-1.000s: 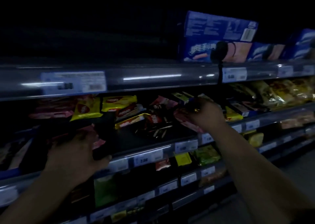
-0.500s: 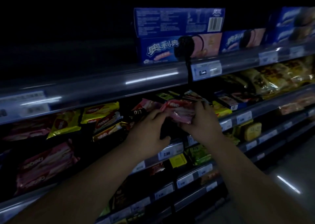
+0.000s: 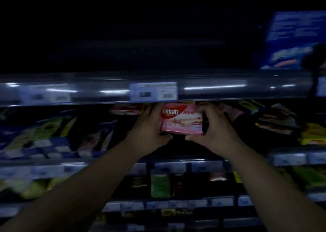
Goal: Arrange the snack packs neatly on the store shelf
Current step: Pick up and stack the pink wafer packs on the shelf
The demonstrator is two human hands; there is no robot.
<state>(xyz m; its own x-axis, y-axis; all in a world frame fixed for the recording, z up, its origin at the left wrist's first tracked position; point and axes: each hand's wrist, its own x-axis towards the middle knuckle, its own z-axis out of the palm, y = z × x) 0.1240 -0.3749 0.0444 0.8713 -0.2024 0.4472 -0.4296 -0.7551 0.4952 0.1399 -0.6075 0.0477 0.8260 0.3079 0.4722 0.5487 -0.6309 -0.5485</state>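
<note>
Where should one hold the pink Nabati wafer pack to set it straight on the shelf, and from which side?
At its two short ends, coming from the front. The pink Nabati wafer pack is a flat, wide rectangle with its printed face forward, so the left hand and the right hand can clamp one end each, which should hold it level.

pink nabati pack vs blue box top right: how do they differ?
The pink Nabati pack is gripped by the left hand and right hand; the blue box sits on the upper shelf. Pack print is legible, box print blurred. Both are rectangular snack packaging.
</note>
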